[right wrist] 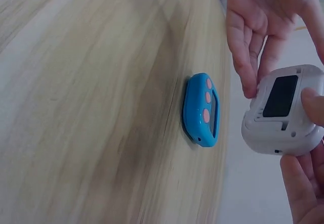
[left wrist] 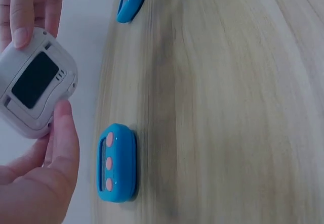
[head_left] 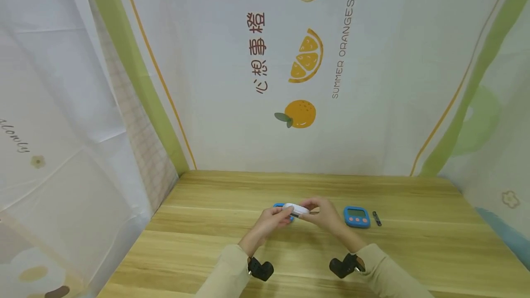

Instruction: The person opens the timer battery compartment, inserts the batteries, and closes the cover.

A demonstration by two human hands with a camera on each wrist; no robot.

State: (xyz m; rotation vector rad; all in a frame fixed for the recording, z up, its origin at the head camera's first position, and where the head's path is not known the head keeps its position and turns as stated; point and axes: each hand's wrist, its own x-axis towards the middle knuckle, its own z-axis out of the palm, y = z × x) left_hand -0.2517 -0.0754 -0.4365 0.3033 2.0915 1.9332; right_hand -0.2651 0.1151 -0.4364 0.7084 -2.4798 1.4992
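Observation:
Both hands hold a white timer (head_left: 296, 209) above the table. Its back, with a dark rectangle, shows in the left wrist view; its front is hidden. At its left end my left hand (head_left: 269, 222) pinches it by the edge with thumb and fingers. My right hand (head_left: 325, 217) grips the other end, fingertips on the rim. Beneath and behind the hands lies a blue timer (left wrist: 119, 163) with pink buttons, partly covered in the head view. A second blue timer (head_left: 357, 217) lies to the right of my right hand, screen up.
A small, narrow dark item (head_left: 377, 218) lies right of the second blue timer, too small to identify. The wooden table (head_left: 198, 243) ends at a hanging cloth (head_left: 227, 141) printed with oranges. More cloth hangs at both sides.

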